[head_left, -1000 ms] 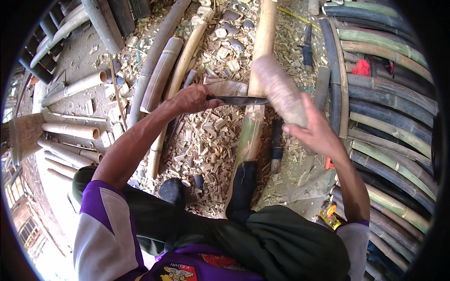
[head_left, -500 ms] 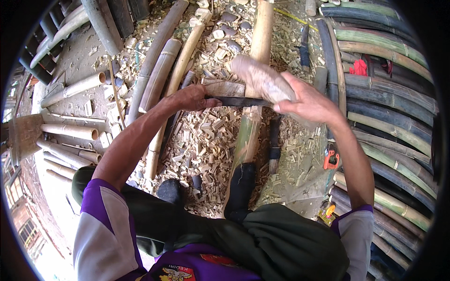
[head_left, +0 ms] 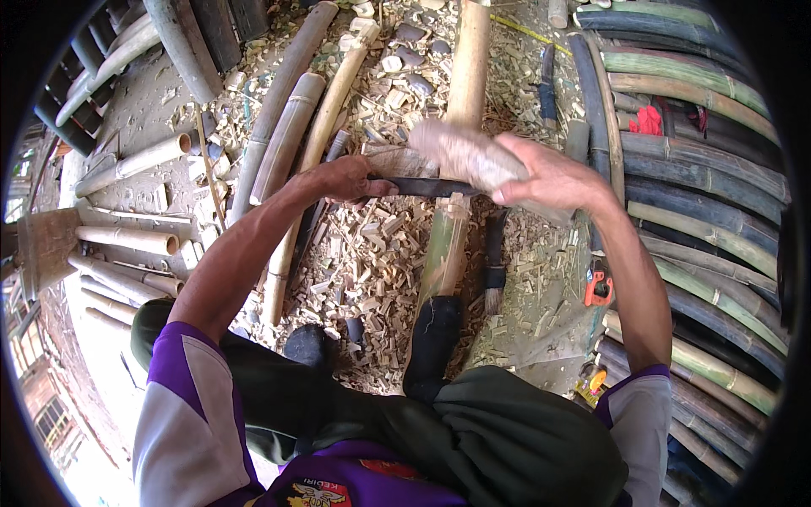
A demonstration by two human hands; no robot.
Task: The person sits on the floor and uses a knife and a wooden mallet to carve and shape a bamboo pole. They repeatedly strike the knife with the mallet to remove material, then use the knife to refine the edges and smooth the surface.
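My left hand is closed around the end of a dark flat blade, which lies crosswise over a bamboo pole. My right hand grips a pale, rough wooden club, smeared by motion. The club is just above the right end of the blade and partly covers it; I cannot tell whether they touch. The pole runs away from me between my feet, its nearer part greenish with cut, split wood. My dark-covered right foot rests against the pole's near end.
Wood chips cover the ground. Bamboo poles lie to the left, and a large stack of bamboo fills the right. Beside the pole are a brush, a sheathed knife, an orange tool and a yellow tape measure.
The wooden club has shifted slightly left and down toward the pole. The blade and my left hand have hardly moved.
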